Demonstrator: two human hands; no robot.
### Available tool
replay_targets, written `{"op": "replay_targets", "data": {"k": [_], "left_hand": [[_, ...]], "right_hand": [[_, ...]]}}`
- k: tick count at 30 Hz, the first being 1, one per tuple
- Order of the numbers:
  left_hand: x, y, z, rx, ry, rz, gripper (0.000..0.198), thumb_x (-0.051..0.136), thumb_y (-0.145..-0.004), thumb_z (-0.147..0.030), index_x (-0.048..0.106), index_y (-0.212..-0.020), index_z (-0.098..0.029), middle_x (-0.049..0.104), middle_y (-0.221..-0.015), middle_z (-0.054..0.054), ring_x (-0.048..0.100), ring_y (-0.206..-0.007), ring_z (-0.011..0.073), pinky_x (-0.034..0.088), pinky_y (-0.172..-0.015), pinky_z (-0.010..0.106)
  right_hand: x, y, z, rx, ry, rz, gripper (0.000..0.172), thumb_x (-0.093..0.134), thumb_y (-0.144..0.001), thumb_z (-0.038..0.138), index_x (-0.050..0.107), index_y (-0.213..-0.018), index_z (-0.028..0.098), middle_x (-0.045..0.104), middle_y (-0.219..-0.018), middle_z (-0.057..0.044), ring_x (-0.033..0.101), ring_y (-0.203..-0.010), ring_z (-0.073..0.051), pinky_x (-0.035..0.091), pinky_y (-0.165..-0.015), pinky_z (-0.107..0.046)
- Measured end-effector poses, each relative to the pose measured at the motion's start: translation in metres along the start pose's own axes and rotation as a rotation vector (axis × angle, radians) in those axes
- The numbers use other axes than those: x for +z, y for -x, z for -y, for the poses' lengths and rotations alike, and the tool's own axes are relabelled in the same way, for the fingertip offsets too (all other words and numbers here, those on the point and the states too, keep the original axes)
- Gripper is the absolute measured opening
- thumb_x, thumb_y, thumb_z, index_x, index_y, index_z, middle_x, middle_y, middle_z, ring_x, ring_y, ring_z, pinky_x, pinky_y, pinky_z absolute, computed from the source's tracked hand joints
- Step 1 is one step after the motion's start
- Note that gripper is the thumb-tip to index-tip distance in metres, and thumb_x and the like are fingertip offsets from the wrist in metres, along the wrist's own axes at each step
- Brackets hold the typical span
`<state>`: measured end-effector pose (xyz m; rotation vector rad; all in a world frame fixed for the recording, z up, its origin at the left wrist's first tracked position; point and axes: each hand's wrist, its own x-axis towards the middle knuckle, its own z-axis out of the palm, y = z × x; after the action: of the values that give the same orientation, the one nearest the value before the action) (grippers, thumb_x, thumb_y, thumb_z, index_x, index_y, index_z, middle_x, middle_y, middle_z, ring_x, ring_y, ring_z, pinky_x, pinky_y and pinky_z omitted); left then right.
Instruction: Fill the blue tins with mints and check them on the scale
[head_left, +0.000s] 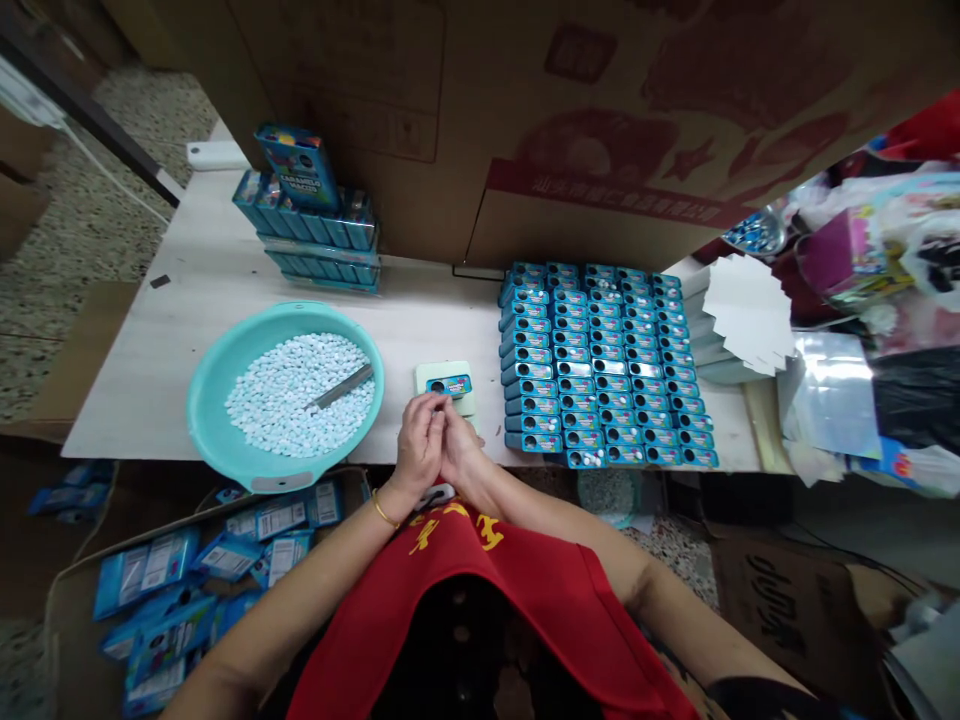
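Note:
My left hand [421, 438] and my right hand [459, 446] meet at the table's front edge, fingers closed and pressed together. Whatever lies between them is hidden. Just beyond my fingertips a small blue tin [448, 386] with a dark round opening rests on a pale, flat device [421, 372] that looks like a small scale. To the left stands a turquoise basin [201, 420] of small white candies [289, 395], with a grey metal strip [341, 387] lying in them. Rows of similar blue tins [607, 365] stand to the right, some with white candies on top.
Packed blue tins [315, 230] are stacked at the back left. A large cardboard box [450, 120] walls off the table's back. White card pieces [742, 310] stand at the right. Below the table on the left, an open carton holds blue packs [169, 560].

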<state>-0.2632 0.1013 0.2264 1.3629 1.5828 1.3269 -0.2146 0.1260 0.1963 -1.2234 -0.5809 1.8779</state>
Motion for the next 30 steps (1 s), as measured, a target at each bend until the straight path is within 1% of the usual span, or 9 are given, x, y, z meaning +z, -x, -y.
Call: {"op": "replay_targets", "data": {"k": [4,6,9,13,17,21,25,28,30], "left_hand": [[-0.020,-0.011,0.004,-0.020,0.058,-0.104,0.030,0.041,-0.085,-0.027,0.050,-0.113,-0.024,0.050,-0.116,0.009,0.045,-0.112,0.0195,0.034,-0.097,0.034],[-0.042,-0.018,0.018,-0.096,0.041,-0.178,0.026,0.047,-0.082,-0.028,0.055,-0.106,-0.022,0.053,-0.111,0.008,0.047,-0.108,0.0201,0.035,-0.095,0.033],[-0.079,-0.023,0.050,-0.268,-0.032,-0.268,0.022,0.055,-0.076,-0.031,0.061,-0.094,-0.020,0.057,-0.095,0.005,0.053,-0.089,0.0184,0.041,-0.082,0.030],[-0.118,-0.018,0.086,-0.266,-0.293,-0.244,0.020,0.054,-0.076,-0.031,0.062,-0.090,-0.019,0.057,-0.089,0.004,0.053,-0.076,0.0156,0.041,-0.074,0.027],[-0.138,-0.011,0.102,-0.253,-0.522,-0.117,0.022,0.051,-0.077,-0.032,0.061,-0.090,-0.018,0.057,-0.088,0.005,0.054,-0.071,0.0164,0.041,-0.071,0.028],[-0.149,-0.006,0.115,-0.280,-0.688,-0.051,0.026,0.049,-0.077,-0.034,0.060,-0.093,-0.017,0.058,-0.094,0.009,0.056,-0.078,0.0200,0.041,-0.074,0.030],[-0.159,-0.004,0.134,-0.339,-0.842,0.078,0.031,0.053,-0.074,-0.037,0.059,-0.097,-0.017,0.059,-0.097,0.011,0.056,-0.088,0.0247,0.040,-0.079,0.032],[-0.162,-0.006,0.148,-0.393,-0.926,0.186,0.036,0.058,-0.069,-0.039,0.059,-0.098,-0.017,0.058,-0.098,0.012,0.055,-0.093,0.0279,0.040,-0.079,0.034],[-0.162,-0.008,0.155,-0.420,-0.945,0.250,0.039,0.062,-0.065,-0.040,0.059,-0.097,-0.018,0.058,-0.097,0.012,0.055,-0.092,0.0290,0.040,-0.078,0.034]], "right_hand": [[-0.007,-0.002,0.024,0.048,-0.125,-0.046,0.020,0.054,-0.073,0.036,0.055,-0.083,0.019,0.061,-0.077,-0.003,0.059,-0.075,-0.015,0.051,-0.068,-0.030],[-0.011,-0.010,0.040,0.078,0.017,-0.034,0.014,0.058,-0.068,0.022,0.055,-0.081,0.018,0.060,-0.072,-0.001,0.058,-0.068,-0.013,0.050,-0.068,-0.029],[-0.016,-0.027,0.061,0.000,0.620,0.039,0.013,0.053,-0.069,0.012,0.057,-0.080,0.018,0.059,-0.068,0.000,0.057,-0.064,-0.012,0.048,-0.069,-0.030],[-0.015,-0.041,0.077,-0.333,1.578,0.245,0.025,0.043,-0.076,0.007,0.060,-0.091,0.018,0.060,-0.091,-0.008,0.058,-0.084,-0.018,0.043,-0.076,-0.030],[-0.005,-0.037,0.084,-0.396,2.011,0.357,0.033,0.036,-0.078,0.003,0.061,-0.095,0.016,0.056,-0.097,-0.012,0.058,-0.083,-0.020,0.042,-0.068,-0.029],[0.000,-0.032,0.087,-0.422,2.105,0.381,0.034,0.036,-0.079,0.004,0.062,-0.096,0.017,0.054,-0.097,-0.012,0.058,-0.081,-0.021,0.041,-0.063,-0.028],[-0.005,-0.038,0.086,-0.471,2.056,0.417,0.034,0.038,-0.078,0.004,0.063,-0.096,0.018,0.056,-0.094,-0.010,0.059,-0.080,-0.019,0.041,-0.064,-0.028],[-0.011,-0.048,0.085,-0.503,1.868,0.406,0.031,0.041,-0.078,0.005,0.065,-0.092,0.019,0.059,-0.094,-0.008,0.059,-0.081,-0.019,0.043,-0.069,-0.029],[-0.017,-0.054,0.086,-0.466,1.601,0.316,0.026,0.045,-0.076,0.008,0.066,-0.087,0.019,0.061,-0.089,-0.006,0.059,-0.079,-0.017,0.044,-0.072,-0.029]]}}
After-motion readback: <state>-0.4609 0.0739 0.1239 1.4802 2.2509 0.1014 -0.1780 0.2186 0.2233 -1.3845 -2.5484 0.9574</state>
